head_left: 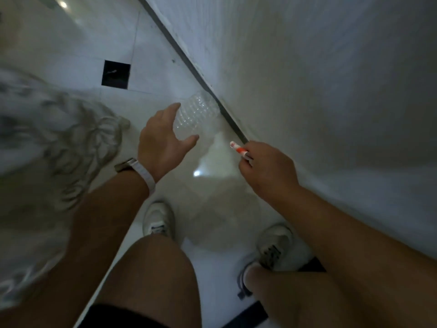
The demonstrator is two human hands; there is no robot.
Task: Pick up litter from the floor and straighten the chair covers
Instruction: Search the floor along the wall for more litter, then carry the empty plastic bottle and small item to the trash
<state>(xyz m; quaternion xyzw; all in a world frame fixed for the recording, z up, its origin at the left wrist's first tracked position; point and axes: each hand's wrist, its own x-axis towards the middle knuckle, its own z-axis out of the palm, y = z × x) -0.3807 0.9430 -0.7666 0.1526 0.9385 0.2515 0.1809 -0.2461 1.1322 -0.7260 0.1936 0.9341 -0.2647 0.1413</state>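
A clear, crumpled plastic bottle lies on the white tiled floor beside the dark skirting of the wall. My left hand, with a watch on its wrist, hovers just left of the bottle with fingers and thumb spread; I cannot tell whether it touches. My right hand is curled round a small white and orange piece of litter that sticks out past the fingers, to the right of the bottle near the wall's base.
A white wall runs diagonally on the right. A patterned grey and white fabric chair cover fills the left side. A black inset tile lies in the floor further off. My two white shoes stand below.
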